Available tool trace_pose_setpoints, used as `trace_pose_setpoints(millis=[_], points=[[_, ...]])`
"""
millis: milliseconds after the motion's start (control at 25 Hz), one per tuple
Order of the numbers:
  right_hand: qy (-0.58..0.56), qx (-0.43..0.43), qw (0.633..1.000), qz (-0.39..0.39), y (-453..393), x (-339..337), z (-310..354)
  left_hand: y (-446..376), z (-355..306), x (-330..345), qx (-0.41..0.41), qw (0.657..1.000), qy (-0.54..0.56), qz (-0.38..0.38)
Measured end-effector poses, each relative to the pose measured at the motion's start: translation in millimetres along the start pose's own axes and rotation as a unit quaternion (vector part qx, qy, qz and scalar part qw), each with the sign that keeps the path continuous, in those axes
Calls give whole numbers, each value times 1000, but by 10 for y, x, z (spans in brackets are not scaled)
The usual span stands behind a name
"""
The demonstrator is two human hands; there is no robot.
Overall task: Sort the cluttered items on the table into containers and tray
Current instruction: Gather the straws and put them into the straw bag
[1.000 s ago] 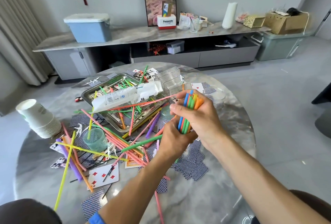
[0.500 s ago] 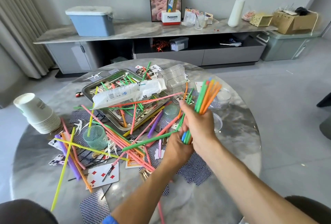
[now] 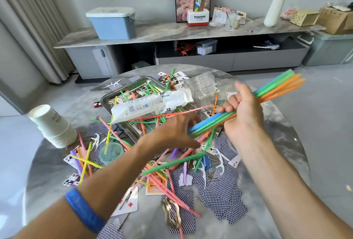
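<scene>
My right hand (image 3: pixel 242 112) grips a bundle of blue, green and orange straws (image 3: pixel 277 87) that points up and to the right over the table. My left hand (image 3: pixel 172 131) cups the bundle's lower ends, fingers above and thumb below, loosely spread. Many loose straws (image 3: pixel 172 162) in pink, green, yellow and orange lie crossed on the round marble table (image 3: pixel 282 143). A metal tray (image 3: pixel 133 84) at the back holds cards and short straws, with a white packet (image 3: pixel 149 105) lying across it.
A stack of clear plastic boxes (image 3: pixel 202 85) stands right of the tray. Stacked paper cups (image 3: pixel 53 126) lie at the left edge, a teal cup (image 3: pixel 111 151) near them. Playing cards (image 3: pixel 223 187), floss picks and clips litter the table's near half.
The bundle has tilted from nearly upright to slanting up to the right. My left hand moved from under the bundle to its lower ends. The camera has moved closer.
</scene>
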State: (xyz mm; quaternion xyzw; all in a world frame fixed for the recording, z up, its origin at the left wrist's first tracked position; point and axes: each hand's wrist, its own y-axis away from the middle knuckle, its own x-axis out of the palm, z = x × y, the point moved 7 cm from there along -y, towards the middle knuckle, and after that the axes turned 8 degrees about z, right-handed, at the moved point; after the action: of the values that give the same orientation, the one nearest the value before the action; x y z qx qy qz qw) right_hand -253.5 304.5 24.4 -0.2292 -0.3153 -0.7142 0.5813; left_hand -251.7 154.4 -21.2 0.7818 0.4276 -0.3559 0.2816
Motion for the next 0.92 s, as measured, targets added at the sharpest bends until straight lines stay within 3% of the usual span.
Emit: trace_pose_setpoints(millis=[80, 160, 240, 400, 680, 920], points=[[-26, -14, 1000, -6, -117, -26, 71, -139, 260, -264, -10, 999, -36, 38], [-33, -19, 999, -15, -214, -82, 101, -329, 517, -559, -74, 982, -172, -27], [-35, -12, 999, -17, -293, -121, 70, -508, 742, -765, -158, 937, -300, -81], [-31, 0, 999, -10, -366, -163, -31, -689, 1229, -779, -245, 931, -268, -45], [-45, 7, 999, -7, -282, -88, -22, -388, 1071, -966, -168, 922, -291, -194], [-140, -56, 988, 15, -90, 49, 536, 424, 435, -1248, -10, 932, -179, -315]])
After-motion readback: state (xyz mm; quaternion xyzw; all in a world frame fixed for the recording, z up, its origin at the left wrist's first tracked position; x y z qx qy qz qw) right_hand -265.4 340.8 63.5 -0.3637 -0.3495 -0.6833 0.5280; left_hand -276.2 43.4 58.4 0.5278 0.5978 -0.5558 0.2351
